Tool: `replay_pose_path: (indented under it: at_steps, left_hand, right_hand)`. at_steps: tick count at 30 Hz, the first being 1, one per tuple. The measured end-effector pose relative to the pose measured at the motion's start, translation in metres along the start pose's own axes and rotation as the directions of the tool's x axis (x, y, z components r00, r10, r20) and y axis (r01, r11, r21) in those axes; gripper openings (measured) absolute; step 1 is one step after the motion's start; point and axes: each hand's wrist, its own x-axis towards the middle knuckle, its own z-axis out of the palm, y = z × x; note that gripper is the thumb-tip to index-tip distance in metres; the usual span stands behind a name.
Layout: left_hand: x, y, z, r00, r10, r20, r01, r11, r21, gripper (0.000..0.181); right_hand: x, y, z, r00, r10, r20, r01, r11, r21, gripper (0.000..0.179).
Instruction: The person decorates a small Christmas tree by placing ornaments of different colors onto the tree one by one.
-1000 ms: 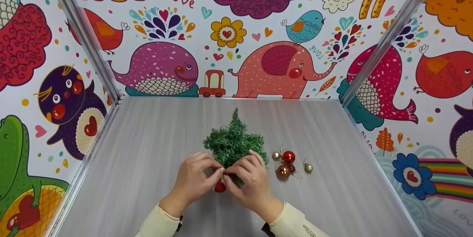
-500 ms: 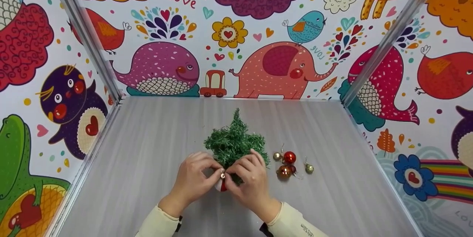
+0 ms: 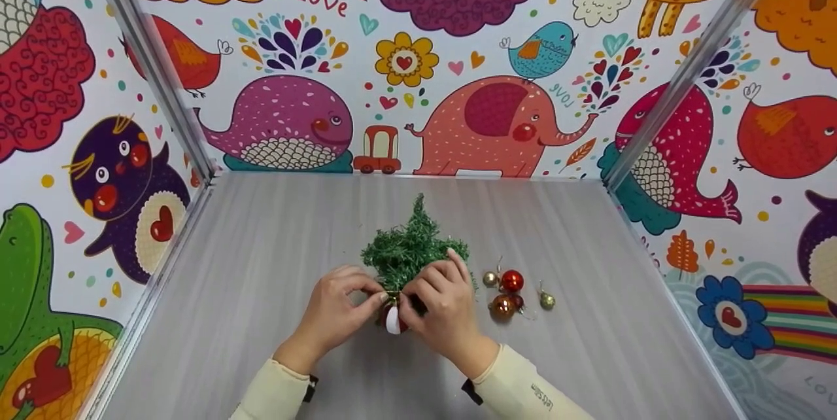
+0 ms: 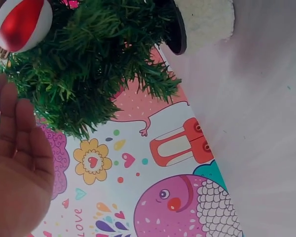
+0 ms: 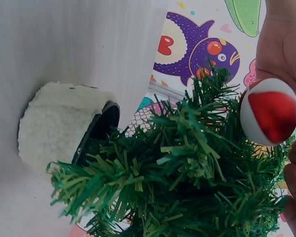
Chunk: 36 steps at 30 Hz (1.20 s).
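Head view: your left hand [image 3: 341,310] and right hand [image 3: 443,303] both appear to pinch the gold loop [image 3: 392,293]; striped bauble [image 3: 392,320] sits below, near side of the green tree [image 3: 407,246], between the desk's [image 3: 261,243] side edges. Hanging step, looks like; next move probably calls for securing the gold loop there.

The bauble [image 5: 270,112] is striped red and white, the tree [image 3: 407,248] green, its pot [image 5: 54,128] off-white, the table [image 3: 274,230] streaked grey.

Bright, diffuse light (soft shadows).
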Motion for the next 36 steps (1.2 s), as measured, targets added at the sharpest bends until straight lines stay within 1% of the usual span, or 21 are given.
replay_pose_path:
  at_steps: [2,5,9,12,17,23,26,30,36]
  left_hand:
    - [0.001,-0.001,0.0,1.0,-0.009,0.005,0.009,1.0,-0.004,0.015]
    - [0.003,-0.002,0.0,1.0,-0.009,-0.004,0.009,1.0,-0.002,0.013]
    - [0.005,-0.003,0.001,0.999,0.027,-0.04,-0.026,0.999,0.02,0.012]
    - [0.005,-0.005,0.003,0.997,0.046,-0.061,-0.044,0.998,0.039,0.012]
    - [0.005,-0.009,0.005,0.997,0.028,-0.075,-0.025,0.999,0.037,0.015]
    - [0.007,-0.012,0.008,0.996,0.001,-0.086,-0.003,1.0,-0.022,0.012]
    - [0.004,-0.014,0.01,0.996,-0.001,-0.089,-0.002,1.0,-0.027,0.011]
    - [0.002,-0.015,0.01,0.993,0.021,-0.116,-0.02,1.0,0.011,0.009]
    - [0.006,-0.012,0.009,0.985,0.066,-0.162,-0.053,0.995,0.08,0.008]
  right_hand:
    - [0.001,0.001,0.0,1.0,-0.006,0.0,0.006,1.0,-0.008,0.01]
    - [0.004,0.001,0.001,1.0,-0.007,-0.002,0.007,1.0,-0.007,0.01]
    - [0.005,0.002,0.001,1.0,0.004,-0.009,-0.004,1.0,0.0,0.01]
    - [0.005,0.002,0.001,1.0,0.021,0.002,-0.021,1.0,-0.005,0.01]
    - [0.004,0.003,0.003,1.0,0.024,0.021,-0.023,1.0,-0.019,0.009]
    - [0.005,0.005,0.004,0.998,0.04,0.041,-0.039,0.999,-0.033,0.009]
    - [0.005,0.005,0.005,0.998,0.036,0.06,-0.033,0.998,-0.045,0.008]
    - [0.005,0.004,0.005,0.997,0.028,0.072,-0.025,0.998,-0.052,0.008]
    - [0.007,0.004,0.005,0.997,0.039,0.062,-0.036,0.998,-0.045,0.009]
